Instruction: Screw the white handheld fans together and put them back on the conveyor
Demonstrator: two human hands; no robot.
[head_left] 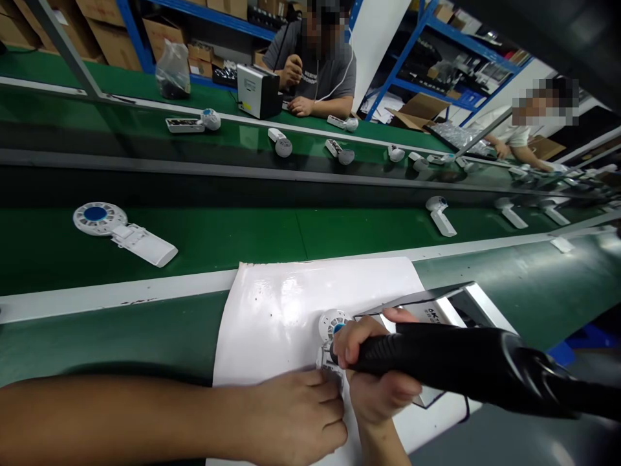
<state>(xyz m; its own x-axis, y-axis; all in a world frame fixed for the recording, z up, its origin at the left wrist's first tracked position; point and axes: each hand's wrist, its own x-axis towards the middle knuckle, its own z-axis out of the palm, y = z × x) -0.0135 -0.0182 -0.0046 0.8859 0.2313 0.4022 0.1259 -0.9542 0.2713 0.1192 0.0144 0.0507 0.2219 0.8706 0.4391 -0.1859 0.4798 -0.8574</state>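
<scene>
My right hand (376,375) is wrapped round a thick black electric screwdriver (451,359), which lies nearly level with its cable trailing off to the right. The tip of the screwdriver meets a small white handheld fan (331,322), at the joint between its round head and its handle. My left hand (295,417) is closed over the fan's lower part, which is hidden under the fingers. A white sheet (272,323) lies beneath the fan and both hands. Just behind my right hand stands a silver-framed box (439,310) with dark lettering.
On the green conveyor belt (233,236) beyond the sheet lie a white fan (145,244) at left and several more at right. Across the line, a person (315,71) sits by a box-shaped device (259,90). A second person (521,139) works at far right.
</scene>
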